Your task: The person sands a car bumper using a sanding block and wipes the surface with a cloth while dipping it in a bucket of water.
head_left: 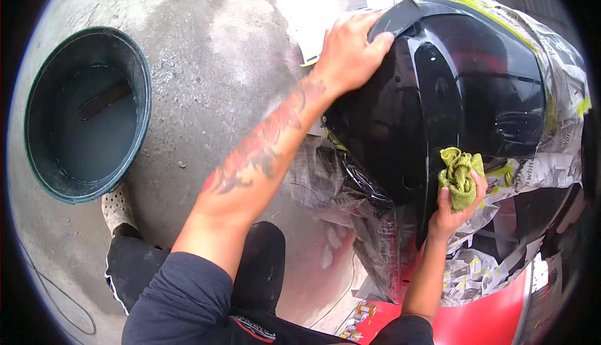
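My left hand [352, 52], at the far end of a glossy black car panel [375, 119], has its fingers and thumb closed on a dark grey piece of sandpaper [398, 19]. The sandpaper lies against the panel's upper edge. Lower on the right, my right hand [452, 215] grips a bunched yellow-green cloth [460, 179]. That cloth rests against the panel near a raised vertical edge. Water drops and pale reflections show on the black surface.
Newspaper masking [519, 176] with yellow tape surrounds the panel. To the left, a dark green bucket [139, 44] holds murky water and a dark flat strip [105, 101]. A red painted surface [488, 317] lies at the bottom right. A cable [62, 304] runs along the concrete floor [206, 63].
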Demonstrator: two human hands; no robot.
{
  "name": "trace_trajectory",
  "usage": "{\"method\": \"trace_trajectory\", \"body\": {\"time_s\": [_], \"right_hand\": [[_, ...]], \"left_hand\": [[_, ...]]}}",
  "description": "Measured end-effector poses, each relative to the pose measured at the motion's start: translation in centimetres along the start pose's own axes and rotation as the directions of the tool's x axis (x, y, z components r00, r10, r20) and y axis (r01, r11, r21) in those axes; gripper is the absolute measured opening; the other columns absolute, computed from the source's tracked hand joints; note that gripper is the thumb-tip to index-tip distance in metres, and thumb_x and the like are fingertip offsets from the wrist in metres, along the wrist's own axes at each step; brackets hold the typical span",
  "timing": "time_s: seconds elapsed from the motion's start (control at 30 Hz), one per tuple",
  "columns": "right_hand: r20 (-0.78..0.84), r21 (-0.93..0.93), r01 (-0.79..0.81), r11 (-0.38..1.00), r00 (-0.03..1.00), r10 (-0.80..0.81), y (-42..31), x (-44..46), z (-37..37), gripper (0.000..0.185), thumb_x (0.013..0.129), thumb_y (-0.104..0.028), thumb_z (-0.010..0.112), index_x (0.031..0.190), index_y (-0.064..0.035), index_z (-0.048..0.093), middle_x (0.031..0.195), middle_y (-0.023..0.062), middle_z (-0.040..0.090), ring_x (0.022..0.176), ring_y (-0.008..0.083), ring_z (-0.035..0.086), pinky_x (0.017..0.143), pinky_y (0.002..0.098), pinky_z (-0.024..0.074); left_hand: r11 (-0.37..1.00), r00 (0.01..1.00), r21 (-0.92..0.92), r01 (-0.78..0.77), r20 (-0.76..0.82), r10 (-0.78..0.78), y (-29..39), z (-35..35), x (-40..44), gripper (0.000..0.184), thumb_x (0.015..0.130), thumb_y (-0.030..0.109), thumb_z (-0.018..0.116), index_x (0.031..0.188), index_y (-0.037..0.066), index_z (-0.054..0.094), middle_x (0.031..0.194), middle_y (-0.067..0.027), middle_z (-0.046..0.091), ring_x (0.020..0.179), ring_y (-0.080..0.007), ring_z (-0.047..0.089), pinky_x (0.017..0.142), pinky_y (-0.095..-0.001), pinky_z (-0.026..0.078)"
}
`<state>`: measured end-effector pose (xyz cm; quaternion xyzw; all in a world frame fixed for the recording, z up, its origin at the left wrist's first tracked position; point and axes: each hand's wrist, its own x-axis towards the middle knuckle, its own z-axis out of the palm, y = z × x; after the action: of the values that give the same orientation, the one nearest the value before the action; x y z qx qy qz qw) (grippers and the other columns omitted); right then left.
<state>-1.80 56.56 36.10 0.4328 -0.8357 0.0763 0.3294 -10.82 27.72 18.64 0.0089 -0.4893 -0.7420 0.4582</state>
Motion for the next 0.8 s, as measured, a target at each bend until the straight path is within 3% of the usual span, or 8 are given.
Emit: {"method": "trace_trajectory", "body": {"time_s": [0.1,0.23,0.3,0.43,0.57,0.7,0.73,0.8], "right_hand": [[0.006,0.072,-0.005,0.997,1.000,0.005,-0.1,0.1,0.2,0.064,0.089,-0.028,0.082,0.142,-0.0041,0.054,0.141,0.0147,0.050,0.133,0.0306,0.050,0.118,0.0446,0.0351],[0.006,0.038,0.005,0.999,1.000,-0.005,-0.3,0.1,0.1,0.062,0.090,-0.027,0.081,0.142,-0.0048,0.054,0.142,0.0149,0.050,0.133,0.0308,0.050,0.117,0.0453,0.0360],[0.011,0.024,0.021,0.999,1.000,-0.021,-0.4,0.1,0.1,0.062,0.090,-0.027,0.081,0.142,-0.0045,0.054,0.141,0.0151,0.050,0.132,0.0310,0.050,0.117,0.0453,0.0360],[0.014,0.007,0.036,0.999,0.999,-0.036,-0.7,0.4,0.3,0.061,0.091,-0.026,0.080,0.142,-0.0039,0.054,0.141,0.0158,0.051,0.133,0.0315,0.050,0.117,0.0452,0.0353],[0.024,-0.013,0.042,0.999,0.999,-0.042,-1.0,0.5,0.3,0.060,0.092,-0.026,0.079,0.141,-0.0033,0.054,0.140,0.0164,0.052,0.134,0.0317,0.050,0.117,0.0448,0.0345],[0.031,0.057,0.071,0.996,0.997,-0.073,-0.8,0.6,0.2,0.061,0.091,-0.029,0.080,0.140,-0.0024,0.055,0.140,0.0165,0.052,0.134,0.0317,0.050,0.118,0.0450,0.0344],[0.030,0.059,0.057,0.997,0.998,-0.059,-0.8,0.6,0.0,0.063,0.082,-0.017,0.086,0.138,-0.0061,0.058,0.140,0.0188,0.053,0.133,0.0357,0.051,0.118,0.0453,0.0354],[0.010,0.046,0.031,0.998,0.999,-0.032,-0.8,0.5,0.2,0.062,0.082,-0.017,0.086,0.138,-0.0061,0.059,0.140,0.0186,0.053,0.133,0.0357,0.052,0.117,0.0452,0.0353]], "left_hand": [[0.961,0.940,0.196,-0.193,-0.245,0.239,2.0,2.0,-5.0,0.047,0.089,0.018,0.075,0.135,0.011,0.069,0.134,-0.0181,0.066,0.119,-0.0352,0.061,0.104,-0.0462,0.044],[0.917,0.914,0.143,-0.372,-0.115,0.388,5.2,3.0,-11.9,0.061,0.076,0.012,0.082,0.136,0.014,0.070,0.142,-0.0216,0.060,0.119,-0.0353,0.060,0.101,-0.0465,0.044],[0.901,0.905,0.171,-0.398,-0.088,0.416,4.4,2.3,-10.6,0.060,0.077,0.012,0.082,0.135,0.014,0.070,0.142,-0.0212,0.060,0.119,-0.0362,0.060,0.102,-0.0466,0.044],[0.947,0.938,0.166,-0.274,-0.169,0.301,1.5,1.2,-3.6,0.044,0.090,0.017,0.074,0.132,0.005,0.068,0.139,-0.0219,0.063,0.127,-0.0391,0.058,0.107,-0.0477,0.043],[0.963,0.948,0.212,-0.165,-0.235,0.214,5.0,2.6,-9.4,0.047,0.087,0.012,0.075,0.134,0.009,0.067,0.140,-0.0199,0.063,0.124,-0.0388,0.059,0.102,-0.0481,0.044],[0.866,0.882,0.225,-0.446,-0.056,0.469,5.9,5.5,-17.6,0.053,0.079,0.011,0.080,0.131,0.020,0.071,0.143,-0.0176,0.062,0.119,-0.0309,0.062,0.097,-0.0443,0.044],[0.846,0.871,0.249,-0.472,-0.015,0.491,6.0,4.4,-16.7,0.051,0.079,0.012,0.080,0.129,0.019,0.072,0.144,-0.0174,0.062,0.118,-0.0299,0.063,0.097,-0.0440,0.044],[0.873,0.891,0.245,-0.422,-0.067,0.449,5.7,3.2,-13.3,0.050,0.081,0.012,0.079,0.131,0.015,0.070,0.143,-0.0170,0.061,0.117,-0.0344,0.060,0.099,-0.0464,0.044]]}}
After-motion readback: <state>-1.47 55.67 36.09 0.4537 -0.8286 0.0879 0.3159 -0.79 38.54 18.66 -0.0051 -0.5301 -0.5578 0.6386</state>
